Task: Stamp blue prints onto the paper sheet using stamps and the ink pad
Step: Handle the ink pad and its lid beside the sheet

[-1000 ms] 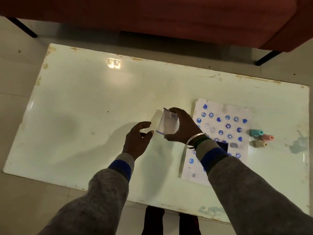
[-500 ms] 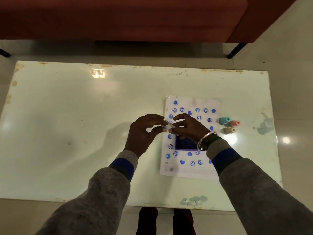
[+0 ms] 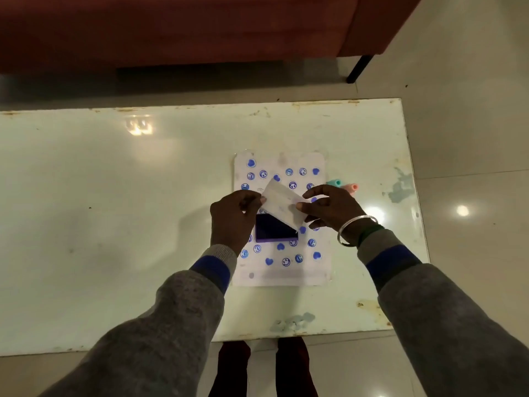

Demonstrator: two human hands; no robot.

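Note:
A white paper sheet (image 3: 286,275) covered with several blue heart and smiley prints lies on the pale glass table (image 3: 114,224). The dark blue ink pad (image 3: 272,232) sits open on the middle of the sheet. Just above it both hands hold the clear ink pad lid (image 3: 282,203), tilted: my left hand (image 3: 233,219) pinches its left edge, my right hand (image 3: 333,209) its right edge. Small pastel stamps, a teal stamp (image 3: 334,183) and a pink stamp (image 3: 351,187), lie just right of the sheet, partly hidden behind my right hand.
A red sofa (image 3: 200,30) with a black leg (image 3: 359,68) stands beyond the table's far edge. The table's right edge runs close to the stamps, with tiled floor (image 3: 472,138) beyond. Paint smudges mark the glass at the right and front.
Both hands carried the clear lid from left of the sheet to above the ink pad. The left hand, free a second ago, now grips the lid too. My view shifted right.

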